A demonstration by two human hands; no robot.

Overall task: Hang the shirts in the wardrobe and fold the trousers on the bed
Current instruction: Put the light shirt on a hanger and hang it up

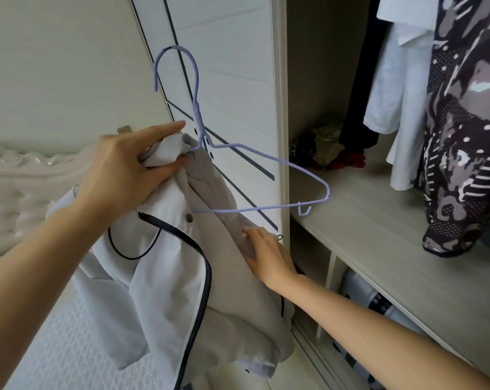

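A pale grey-white shirt (165, 277) with dark piping hangs in front of me, half on a lilac wire hanger (263, 159). My left hand (128, 164) grips the bunched collar of the shirt at the hanger's neck. The hanger's left arm is hidden inside the shirt; its right arm sticks out bare. My right hand (269, 257) pinches the shirt's right-hand edge below the hanger's bottom bar. The open wardrobe (378, 220) lies to the right.
A white sliding wardrobe door (232, 80) stands just behind the hanger. Inside hang a white shirt (401, 108), a dark patterned garment (468, 136) and a black one (361, 80). Crumpled clothes (328, 150) lie on the shelf. The bed (55, 333) and its padded headboard (18, 192) are at the left.
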